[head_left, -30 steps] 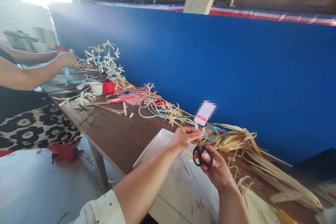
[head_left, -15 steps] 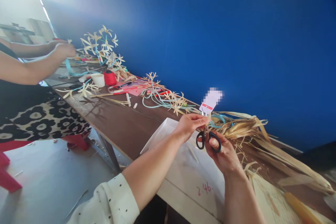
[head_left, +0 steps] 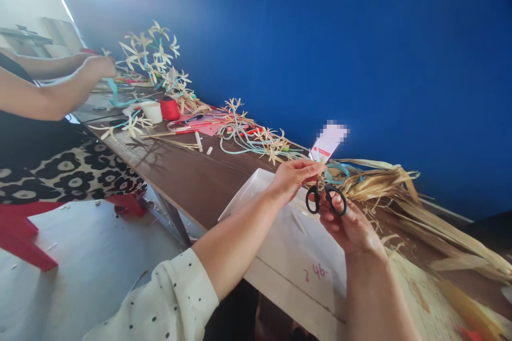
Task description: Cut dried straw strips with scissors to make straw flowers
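My right hand (head_left: 354,226) holds scissors (head_left: 327,192) by their black handles, a finger or thumb through one loop. The blades point up and away, toward my left fingertips. With my left hand (head_left: 294,178) I pinch a small pale strip (head_left: 321,161), apparently dried husk, right beside the blades; my fingers partly hide it. Whether the blades touch the strip, I cannot tell. Below both hands lies a white sheet (head_left: 276,256) with red handwriting. Close behind my fingers are a white card (head_left: 328,144) with a red band and a blue ribbon (head_left: 340,169).
Dried husks (head_left: 376,184) spread over the table's right side. Pale husk flowers (head_left: 150,56) on blue stems, a red thread spool (head_left: 169,109) and a white cup (head_left: 152,112) stand farther left. A co-worker's hands (head_left: 102,66) are at the far left. A blue wall (head_left: 360,53) backs the table (head_left: 184,186).
My view has tilted down slightly, so the scene sits higher and a little to the right. The scissor loops look slightly closer together. My left hand keeps its pinch beside the blades.
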Tool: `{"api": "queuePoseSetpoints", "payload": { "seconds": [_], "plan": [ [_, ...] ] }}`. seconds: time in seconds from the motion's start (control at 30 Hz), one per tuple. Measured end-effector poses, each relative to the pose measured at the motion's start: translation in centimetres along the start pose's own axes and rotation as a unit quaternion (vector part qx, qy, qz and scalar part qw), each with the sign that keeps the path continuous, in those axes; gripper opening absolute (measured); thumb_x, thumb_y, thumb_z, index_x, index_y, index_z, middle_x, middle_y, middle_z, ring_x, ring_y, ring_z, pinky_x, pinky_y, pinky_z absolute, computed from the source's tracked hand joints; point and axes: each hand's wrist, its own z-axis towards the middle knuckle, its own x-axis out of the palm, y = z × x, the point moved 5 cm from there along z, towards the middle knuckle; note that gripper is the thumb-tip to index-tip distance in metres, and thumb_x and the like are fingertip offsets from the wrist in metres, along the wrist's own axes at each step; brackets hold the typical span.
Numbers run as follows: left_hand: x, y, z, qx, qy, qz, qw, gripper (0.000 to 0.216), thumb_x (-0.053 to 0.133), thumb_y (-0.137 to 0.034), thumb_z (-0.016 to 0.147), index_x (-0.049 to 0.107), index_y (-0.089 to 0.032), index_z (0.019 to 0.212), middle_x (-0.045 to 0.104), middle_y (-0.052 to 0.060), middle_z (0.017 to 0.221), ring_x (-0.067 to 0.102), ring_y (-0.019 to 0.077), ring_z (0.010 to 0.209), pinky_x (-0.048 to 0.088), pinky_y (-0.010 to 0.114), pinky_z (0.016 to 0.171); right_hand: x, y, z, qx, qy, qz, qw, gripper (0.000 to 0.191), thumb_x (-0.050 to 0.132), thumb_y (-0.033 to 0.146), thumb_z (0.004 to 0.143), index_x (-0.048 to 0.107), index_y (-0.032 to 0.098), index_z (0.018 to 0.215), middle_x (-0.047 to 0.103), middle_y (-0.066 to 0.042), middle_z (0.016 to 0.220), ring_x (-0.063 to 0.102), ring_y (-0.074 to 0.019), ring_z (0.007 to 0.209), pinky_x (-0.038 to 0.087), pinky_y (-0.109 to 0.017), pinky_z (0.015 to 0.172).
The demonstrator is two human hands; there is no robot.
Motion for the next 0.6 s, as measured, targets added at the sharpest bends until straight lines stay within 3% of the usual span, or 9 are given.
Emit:
{"api": "queuePoseSetpoints", "payload": {
  "seconds": [0.17,0.23,0.3,0.4,0.5,0.6],
  "plan": [
    [-0.2,-0.2,0.0,0.011,-0.022,0.060,0.998,0.034,0.072,-0.036,0.056,0.066,-0.011,0.077,0.062,0.003,0.075,0.054,0.0091,0.069,0.043,0.029,0.075,-0.8,1.1,-0.3,-0.019,-0.018,0.009,1.000,0.028,0.070,0.032,0.063,0.061,0.021,0.088,0.061,-0.004,0.079,0.034,-0.0046,0.045,0.022,-0.016,0.035],
    [-0.6,-0.3,0.2,0.026,-0.042,0.079,0.996,0.035,0.071,-0.037,0.057,0.066,-0.011,0.080,0.062,0.005,0.083,0.054,0.0098,0.073,0.043,0.028,0.075,-2.2,1.6,-0.3,-0.049,-0.077,0.000,0.996,0.030,0.070,0.032,0.062,0.062,0.021,0.088,0.062,-0.004,0.080,0.038,-0.0058,0.047,0.023,-0.017,0.035],
    [-1.1,-0.3,0.5,0.043,-0.067,0.091,0.993,0.036,0.070,-0.039,0.058,0.066,-0.012,0.082,0.062,0.005,0.086,0.053,0.0097,0.076,0.043,0.027,0.076,-4.1,1.9,-0.3,-0.082,-0.182,-0.042,0.979,0.032,0.069,0.035,0.060,0.063,0.021,0.089,0.063,-0.004,0.083,0.043,-0.0075,0.050,0.026,-0.018,0.038],
    [-1.8,0.0,0.7,0.029,-0.094,0.128,0.987,0.037,0.068,-0.041,0.059,0.065,-0.012,0.081,0.061,0.005,0.080,0.053,0.0095,0.073,0.043,0.025,0.071,-6.9,2.0,-0.8,-0.064,-0.362,-0.254,0.895,0.039,0.067,0.040,0.058,0.065,0.020,0.092,0.064,-0.005,0.075,0.052,-0.0140,0.055,0.034,-0.024,0.044],
    [-1.8,0.3,0.6,0.010,-0.096,0.177,0.979,0.034,0.066,-0.042,0.060,0.065,-0.014,0.078,0.060,0.004,0.074,0.052,0.0093,0.068,0.043,0.023,0.064,-7.7,1.9,-0.6,-0.006,-0.374,-0.456,0.807,0.033,0.064,0.040,0.058,0.068,0.020,0.084,0.066,-0.005,0.071,0.059,-0.0223,0.068,0.039,-0.030,0.056],
    [-1.4,0.4,0.3,0.001,-0.084,0.213,0.974,0.033,0.065,-0.042,0.061,0.064,-0.015,0.078,0.060,0.003,0.074,0.051,0.0091,0.065,0.041,0.021,0.058,-7.7,1.9,-0.6,0.019,-0.363,-0.515,0.776,0.030,0.062,0.041,0.058,0.067,0.020,0.080,0.068,-0.005,0.075,0.061,-0.0244,0.072,0.040,-0.032,0.061]
  ]
}}
